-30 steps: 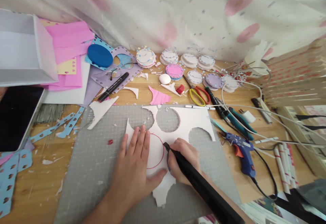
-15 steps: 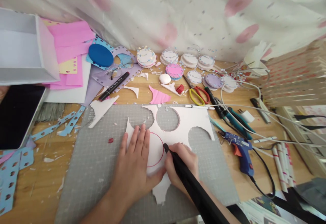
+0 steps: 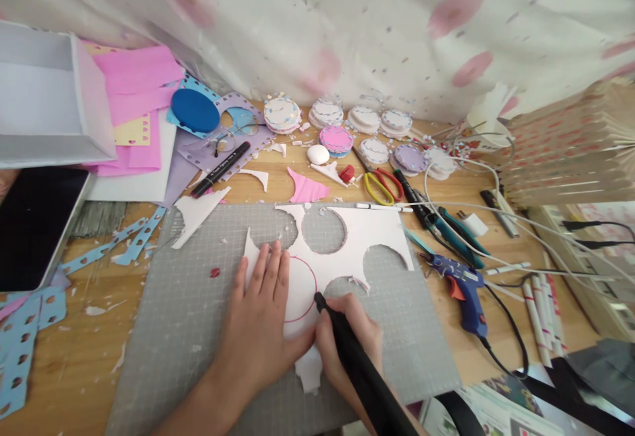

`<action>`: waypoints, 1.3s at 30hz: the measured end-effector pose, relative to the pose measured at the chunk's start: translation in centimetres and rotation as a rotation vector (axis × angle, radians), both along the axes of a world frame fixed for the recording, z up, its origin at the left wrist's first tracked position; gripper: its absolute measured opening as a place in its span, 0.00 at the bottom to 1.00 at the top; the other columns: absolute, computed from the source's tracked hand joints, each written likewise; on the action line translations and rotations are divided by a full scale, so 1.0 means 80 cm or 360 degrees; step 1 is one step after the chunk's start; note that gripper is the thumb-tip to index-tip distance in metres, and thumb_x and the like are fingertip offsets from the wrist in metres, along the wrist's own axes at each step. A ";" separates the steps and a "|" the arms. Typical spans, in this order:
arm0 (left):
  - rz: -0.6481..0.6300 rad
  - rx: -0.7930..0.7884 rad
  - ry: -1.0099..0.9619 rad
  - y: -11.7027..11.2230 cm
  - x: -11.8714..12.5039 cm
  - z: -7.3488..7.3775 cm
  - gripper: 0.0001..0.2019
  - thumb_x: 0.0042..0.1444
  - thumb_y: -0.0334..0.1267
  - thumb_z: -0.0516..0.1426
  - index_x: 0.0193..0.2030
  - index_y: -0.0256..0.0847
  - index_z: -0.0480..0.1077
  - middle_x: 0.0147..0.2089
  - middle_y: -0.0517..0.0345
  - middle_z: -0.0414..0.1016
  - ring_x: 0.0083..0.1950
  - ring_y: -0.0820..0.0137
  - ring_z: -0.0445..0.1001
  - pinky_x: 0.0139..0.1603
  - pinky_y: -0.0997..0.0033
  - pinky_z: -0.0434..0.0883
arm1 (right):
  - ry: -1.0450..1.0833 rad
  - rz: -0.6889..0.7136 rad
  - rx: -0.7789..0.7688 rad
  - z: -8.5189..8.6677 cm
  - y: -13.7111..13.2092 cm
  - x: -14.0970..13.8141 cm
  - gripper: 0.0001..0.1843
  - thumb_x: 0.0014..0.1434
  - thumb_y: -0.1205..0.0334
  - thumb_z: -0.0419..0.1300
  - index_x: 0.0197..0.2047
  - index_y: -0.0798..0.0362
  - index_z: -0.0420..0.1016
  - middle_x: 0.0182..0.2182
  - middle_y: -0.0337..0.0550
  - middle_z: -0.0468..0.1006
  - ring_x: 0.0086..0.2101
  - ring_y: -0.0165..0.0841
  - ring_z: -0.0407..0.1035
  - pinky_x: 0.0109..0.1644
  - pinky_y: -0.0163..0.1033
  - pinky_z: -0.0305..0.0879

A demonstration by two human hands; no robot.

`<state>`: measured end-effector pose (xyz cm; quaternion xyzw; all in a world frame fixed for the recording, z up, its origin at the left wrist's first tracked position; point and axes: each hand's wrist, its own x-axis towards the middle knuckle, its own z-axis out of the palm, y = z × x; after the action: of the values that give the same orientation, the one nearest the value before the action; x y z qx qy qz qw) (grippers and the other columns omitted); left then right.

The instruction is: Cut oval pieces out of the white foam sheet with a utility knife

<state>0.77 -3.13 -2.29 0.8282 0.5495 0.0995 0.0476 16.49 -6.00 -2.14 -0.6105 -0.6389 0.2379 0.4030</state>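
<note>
A white foam sheet (image 3: 335, 267) with round cut-outs lies on the grey cutting mat (image 3: 183, 330). It bears a red circle outline, partly covered by my left hand (image 3: 260, 310). That hand is open and rests flat on the sheet, fingers pointing away from me, thumb stretched toward the right. My right hand (image 3: 354, 337) is closed round a long black pen-shaped tool (image 3: 360, 370). The dark tip of the tool meets the right edge of the red circle. Whether it is a cutter or a pen I cannot tell.
Several decorated foam discs (image 3: 364, 118) line the back of the table. Scissors (image 3: 380, 184), teal-handled pliers (image 3: 459, 241) and a blue glue gun (image 3: 461, 287) lie to the right among cables. Leftward are a phone (image 3: 42, 224), a white box (image 3: 94, 105) and a black marker (image 3: 221, 169).
The tool's tip has slid a little toward me along the right side of the red circle, my right hand moving with it. My left hand stays flat on the sheet.
</note>
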 end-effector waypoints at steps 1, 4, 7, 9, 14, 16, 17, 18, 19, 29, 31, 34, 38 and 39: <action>-0.0002 -0.0002 -0.0001 0.000 0.000 0.000 0.46 0.56 0.61 0.49 0.69 0.21 0.51 0.73 0.32 0.46 0.73 0.47 0.46 0.69 0.43 0.43 | 0.0002 0.0045 -0.0014 0.003 0.002 0.006 0.08 0.57 0.72 0.55 0.36 0.49 0.63 0.21 0.33 0.65 0.20 0.29 0.61 0.24 0.34 0.59; -0.0007 -0.0008 -0.0012 0.000 -0.001 -0.003 0.48 0.53 0.62 0.52 0.70 0.23 0.49 0.74 0.33 0.45 0.74 0.48 0.44 0.70 0.44 0.42 | -0.0005 0.0341 0.0032 0.019 0.010 0.029 0.09 0.56 0.72 0.56 0.37 0.48 0.64 0.24 0.35 0.68 0.22 0.29 0.64 0.26 0.34 0.61; -0.0006 -0.0023 -0.0034 -0.001 -0.001 -0.005 0.49 0.53 0.62 0.53 0.71 0.26 0.47 0.74 0.34 0.44 0.74 0.49 0.44 0.70 0.44 0.41 | 0.0110 0.0459 0.0057 0.038 0.013 0.051 0.09 0.56 0.71 0.56 0.38 0.47 0.64 0.25 0.35 0.68 0.22 0.29 0.63 0.26 0.33 0.60; -0.0017 -0.0027 -0.0071 -0.002 -0.003 -0.003 0.50 0.53 0.63 0.54 0.71 0.26 0.45 0.74 0.34 0.43 0.74 0.49 0.42 0.70 0.43 0.41 | 0.0220 0.0385 -0.0093 0.049 0.014 0.062 0.07 0.58 0.69 0.55 0.39 0.47 0.63 0.23 0.33 0.67 0.20 0.28 0.61 0.23 0.32 0.57; -0.0064 -0.0048 -0.0205 -0.005 -0.018 0.009 0.49 0.56 0.60 0.53 0.72 0.27 0.39 0.76 0.34 0.32 0.75 0.48 0.33 0.69 0.46 0.49 | 0.0466 0.0318 -0.0682 0.053 0.023 0.077 0.05 0.62 0.59 0.58 0.41 0.47 0.65 0.18 0.29 0.62 0.18 0.27 0.57 0.20 0.29 0.52; -0.0087 -0.0018 -0.0175 -0.005 -0.023 0.009 0.48 0.56 0.61 0.53 0.72 0.28 0.40 0.76 0.34 0.34 0.75 0.48 0.34 0.70 0.44 0.46 | 0.0587 0.0310 -0.0786 0.045 0.028 0.081 0.08 0.60 0.57 0.62 0.42 0.48 0.69 0.20 0.32 0.66 0.20 0.28 0.61 0.23 0.31 0.57; -0.0098 -0.0001 -0.0145 -0.006 -0.025 0.007 0.50 0.55 0.62 0.53 0.72 0.29 0.41 0.75 0.34 0.37 0.75 0.48 0.36 0.70 0.42 0.44 | 0.0667 0.0305 -0.0819 0.041 0.029 0.084 0.10 0.59 0.56 0.63 0.43 0.48 0.71 0.21 0.33 0.68 0.22 0.28 0.63 0.24 0.32 0.59; -0.0104 0.0004 -0.0113 -0.006 -0.026 0.005 0.51 0.53 0.64 0.54 0.72 0.29 0.42 0.75 0.33 0.40 0.75 0.48 0.38 0.70 0.41 0.43 | 0.0747 0.0299 -0.0840 0.037 0.030 0.085 0.12 0.58 0.54 0.64 0.43 0.48 0.73 0.22 0.35 0.70 0.23 0.29 0.65 0.26 0.33 0.61; -0.0107 -0.0004 -0.0087 -0.007 -0.026 0.002 0.53 0.51 0.66 0.54 0.72 0.28 0.42 0.74 0.32 0.42 0.75 0.47 0.40 0.70 0.40 0.42 | 0.0811 0.0292 -0.0844 0.033 0.031 0.086 0.13 0.57 0.54 0.65 0.43 0.48 0.74 0.23 0.36 0.71 0.24 0.30 0.66 0.27 0.33 0.63; -0.0097 -0.0066 -0.0039 -0.009 -0.026 -0.003 0.66 0.37 0.73 0.58 0.72 0.24 0.41 0.74 0.29 0.40 0.74 0.45 0.39 0.71 0.42 0.43 | 0.0918 0.0600 -0.1026 0.039 0.045 0.045 0.14 0.47 0.64 0.65 0.32 0.50 0.62 0.20 0.28 0.64 0.20 0.24 0.54 0.22 0.29 0.51; -0.0097 -0.0061 -0.0025 -0.008 -0.026 -0.002 0.66 0.36 0.73 0.58 0.72 0.24 0.41 0.74 0.29 0.40 0.75 0.45 0.39 0.71 0.43 0.41 | 0.0862 0.0624 -0.1067 0.038 0.048 0.040 0.14 0.46 0.67 0.65 0.31 0.51 0.61 0.22 0.30 0.66 0.21 0.23 0.55 0.23 0.28 0.52; -0.0105 -0.0053 -0.0019 -0.007 -0.025 -0.002 0.66 0.37 0.73 0.57 0.71 0.23 0.42 0.74 0.28 0.40 0.75 0.46 0.38 0.71 0.45 0.40 | 0.0793 0.0669 -0.1129 0.037 0.051 0.038 0.13 0.45 0.69 0.64 0.31 0.52 0.62 0.23 0.31 0.68 0.22 0.24 0.58 0.24 0.28 0.53; -0.0107 -0.0047 -0.0012 -0.007 -0.024 -0.002 0.66 0.37 0.73 0.57 0.71 0.22 0.41 0.74 0.29 0.39 0.75 0.46 0.38 0.71 0.45 0.40 | 0.0723 0.0693 -0.1191 0.038 0.056 0.038 0.15 0.44 0.69 0.65 0.31 0.52 0.62 0.23 0.31 0.69 0.22 0.23 0.58 0.23 0.28 0.53; -0.0106 -0.0046 -0.0010 -0.007 -0.024 -0.002 0.66 0.37 0.73 0.57 0.71 0.22 0.41 0.74 0.29 0.39 0.75 0.46 0.38 0.71 0.45 0.40 | 0.0702 0.0691 -0.1201 0.040 0.057 0.039 0.15 0.44 0.70 0.65 0.31 0.52 0.62 0.23 0.31 0.68 0.22 0.23 0.58 0.23 0.28 0.53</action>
<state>-1.14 -3.68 -2.47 0.8449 0.5229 0.0924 0.0647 19.60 -1.43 1.03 -0.5017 -0.5201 0.6552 0.2205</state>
